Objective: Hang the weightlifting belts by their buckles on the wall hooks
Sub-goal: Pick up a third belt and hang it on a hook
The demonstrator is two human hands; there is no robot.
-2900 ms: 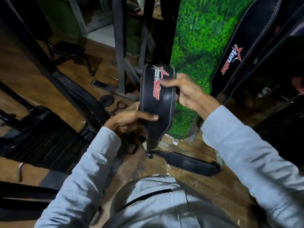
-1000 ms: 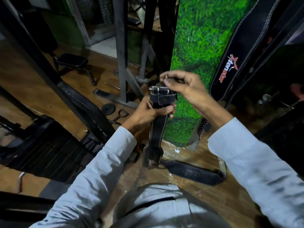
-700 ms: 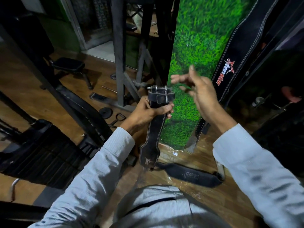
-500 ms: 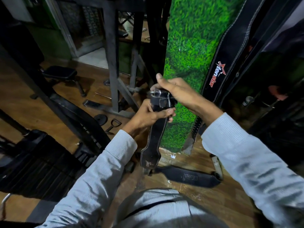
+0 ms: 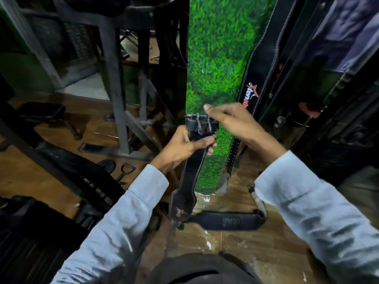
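A black leather weightlifting belt [image 5: 189, 177] hangs down from my left hand [image 5: 184, 144], which grips it just below its metal buckle [image 5: 200, 123]. The buckle's prongs stick upward. My right hand [image 5: 231, 121] hovers just right of the buckle with fingers extended, touching nothing I can make out. A second black belt [image 5: 258, 64] with a red and white star logo hangs against the green grass-patterned wall [image 5: 213, 58]; its hook is out of view. A third black belt [image 5: 227, 220] lies flat on the wooden floor below.
Grey metal gym frame posts [image 5: 114, 89] stand at the left, with a black padded bench [image 5: 41, 111] and a cable handle [image 5: 125, 171] on the floor. Dark shelving with gear [image 5: 328, 119] fills the right side.
My right hand has come off the buckle and shifted right, fingers now spread. My left hand keeps its grip below the buckle; the belt, earlier folded, hangs straight.
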